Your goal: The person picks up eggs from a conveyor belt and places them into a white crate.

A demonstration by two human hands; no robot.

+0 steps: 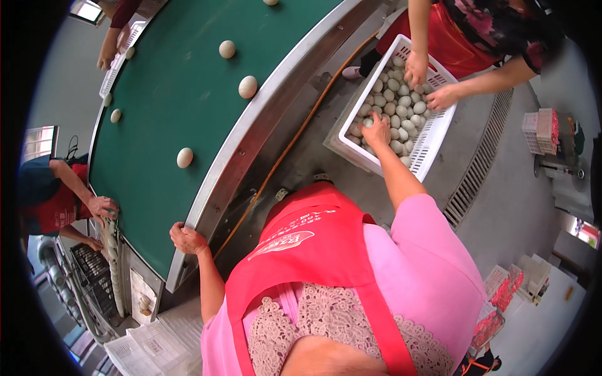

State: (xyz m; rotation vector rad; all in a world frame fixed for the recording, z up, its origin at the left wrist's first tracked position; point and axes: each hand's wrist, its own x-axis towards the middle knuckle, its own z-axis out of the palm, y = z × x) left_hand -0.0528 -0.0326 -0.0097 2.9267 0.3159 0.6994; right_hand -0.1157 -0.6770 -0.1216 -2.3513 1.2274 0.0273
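Many pale eggs (pixel 400 111) fill a white plastic crate (pixel 428 160) to the right of centre. My right hand (pixel 377 130) reaches into the crate's near left part, its fingers spread over an egg; whether it grips that egg I cannot tell. At the metal rim (pixel 217 174) of a green conveyor belt (pixel 155 188), my left hand (pixel 189 238) rests with curled fingers, and no egg shows in it. Scattered eggs lie on the belt, one of them (pixel 185 157) above my left hand and another (pixel 247 87) close to the rim.
Across the crate, a co-worker's two hands (pixel 429 82) touch eggs. Another person's hands (pixel 103 207) work at the belt's left end, beside a black crate (pixel 91 263). An orange hose (pixel 301 127) runs along the floor. White plastic crates (pixel 157 340) stand at lower left.
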